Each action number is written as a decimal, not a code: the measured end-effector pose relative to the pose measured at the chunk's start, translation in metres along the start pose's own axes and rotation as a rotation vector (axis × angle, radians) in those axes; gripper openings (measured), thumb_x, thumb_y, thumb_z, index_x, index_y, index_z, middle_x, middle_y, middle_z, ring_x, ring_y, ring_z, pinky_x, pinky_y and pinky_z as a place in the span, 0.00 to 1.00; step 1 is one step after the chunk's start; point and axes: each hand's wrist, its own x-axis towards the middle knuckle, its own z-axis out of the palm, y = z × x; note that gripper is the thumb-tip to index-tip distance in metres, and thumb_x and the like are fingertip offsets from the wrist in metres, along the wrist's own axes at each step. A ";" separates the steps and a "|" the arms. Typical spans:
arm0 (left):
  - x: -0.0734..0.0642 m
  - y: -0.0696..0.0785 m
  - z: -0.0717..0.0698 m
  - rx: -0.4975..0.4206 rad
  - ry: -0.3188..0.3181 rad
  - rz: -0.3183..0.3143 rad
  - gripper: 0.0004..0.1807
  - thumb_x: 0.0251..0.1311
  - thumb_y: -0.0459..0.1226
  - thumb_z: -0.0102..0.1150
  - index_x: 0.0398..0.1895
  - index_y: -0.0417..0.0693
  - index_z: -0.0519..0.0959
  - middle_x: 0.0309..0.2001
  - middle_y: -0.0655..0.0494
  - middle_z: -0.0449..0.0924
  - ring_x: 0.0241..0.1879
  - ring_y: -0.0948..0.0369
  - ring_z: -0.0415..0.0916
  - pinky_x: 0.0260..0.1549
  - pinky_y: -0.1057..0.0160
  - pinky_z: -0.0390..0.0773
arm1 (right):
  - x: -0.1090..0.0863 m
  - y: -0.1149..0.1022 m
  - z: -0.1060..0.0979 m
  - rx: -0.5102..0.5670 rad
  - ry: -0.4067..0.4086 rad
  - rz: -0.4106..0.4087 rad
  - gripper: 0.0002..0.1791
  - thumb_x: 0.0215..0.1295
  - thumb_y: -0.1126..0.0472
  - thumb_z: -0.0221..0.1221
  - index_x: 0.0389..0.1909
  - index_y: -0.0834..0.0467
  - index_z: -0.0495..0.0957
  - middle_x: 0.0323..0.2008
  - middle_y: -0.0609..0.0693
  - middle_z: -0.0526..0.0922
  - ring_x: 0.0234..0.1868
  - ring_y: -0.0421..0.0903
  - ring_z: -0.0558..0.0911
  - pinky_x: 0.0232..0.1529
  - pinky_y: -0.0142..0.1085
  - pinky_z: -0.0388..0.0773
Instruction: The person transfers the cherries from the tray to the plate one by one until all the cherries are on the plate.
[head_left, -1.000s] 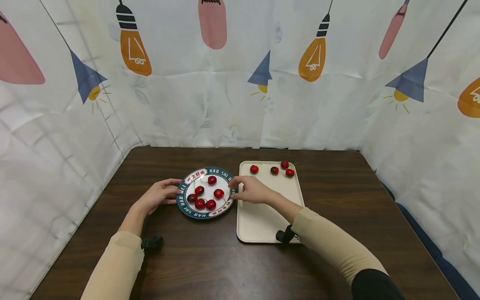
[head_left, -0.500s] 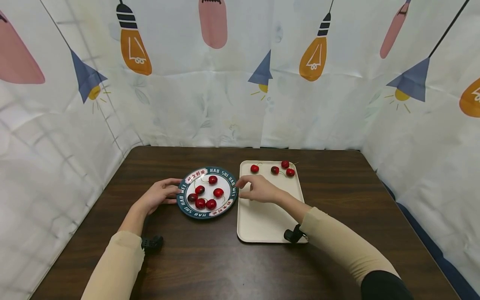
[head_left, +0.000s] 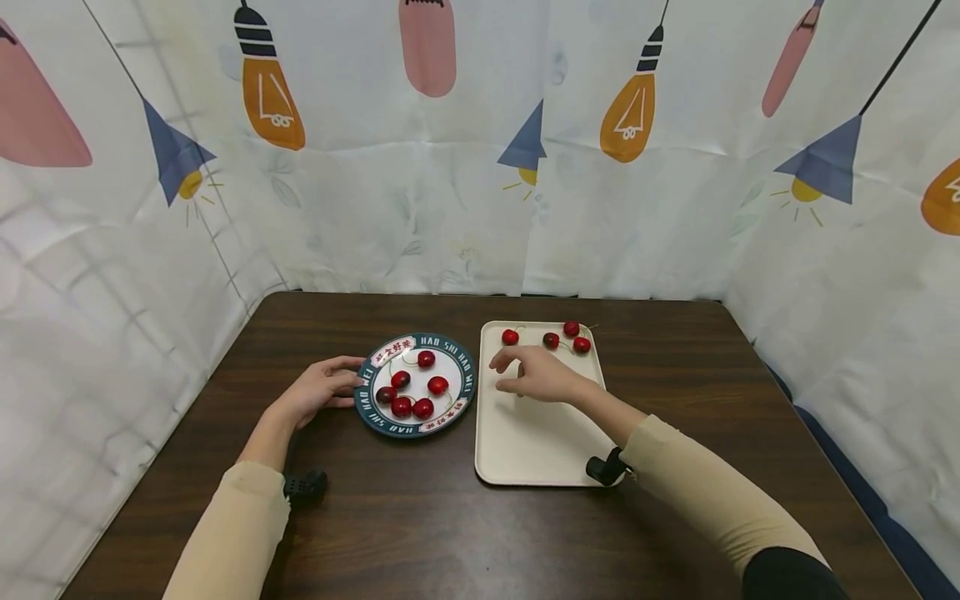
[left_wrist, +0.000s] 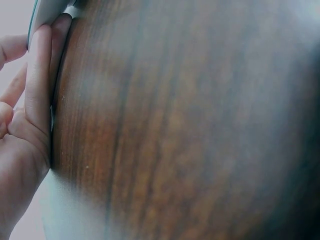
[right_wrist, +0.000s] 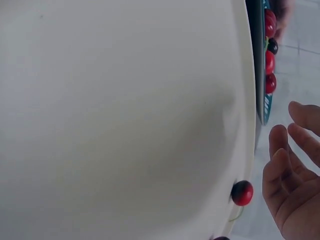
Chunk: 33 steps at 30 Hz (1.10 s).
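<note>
A round plate [head_left: 362, 408] with a teal lettered rim and white middle holds several red cherries [head_left: 423, 408]. My left hand [head_left: 318, 390] holds its left edge; in the left wrist view, fingers [left_wrist: 39, 80] reach beneath the rim while another finger meets the edge from above. My right hand [head_left: 542, 375] hovers over the cream rectangular tray [head_left: 525, 450], fingers loosely bent, nothing between them. Several more cherries lie along the tray's far end, among them a lone one [head_left: 510, 337] at the left. In the right wrist view, a dark red cherry [right_wrist: 242, 193] appears near this hand.
Plate and tray stand side by side on a dark wooden table [head_left: 420, 517]. A printed white curtain [head_left: 360, 208] surrounds the table's back and sides. Each wrist wears a black camera strap.
My right hand has moved right, from the plate's right rim to above the tray, with fingers spreading apart. My left hand stays at the plate's edge.
</note>
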 end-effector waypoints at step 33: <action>-0.003 0.004 0.002 -0.001 0.005 -0.007 0.32 0.75 0.42 0.56 0.77 0.40 0.62 0.63 0.37 0.72 0.48 0.54 0.81 0.48 0.60 0.84 | -0.042 0.042 -0.047 0.099 0.202 0.116 0.19 0.70 0.59 0.66 0.57 0.63 0.79 0.49 0.55 0.82 0.30 0.56 0.85 0.29 0.42 0.82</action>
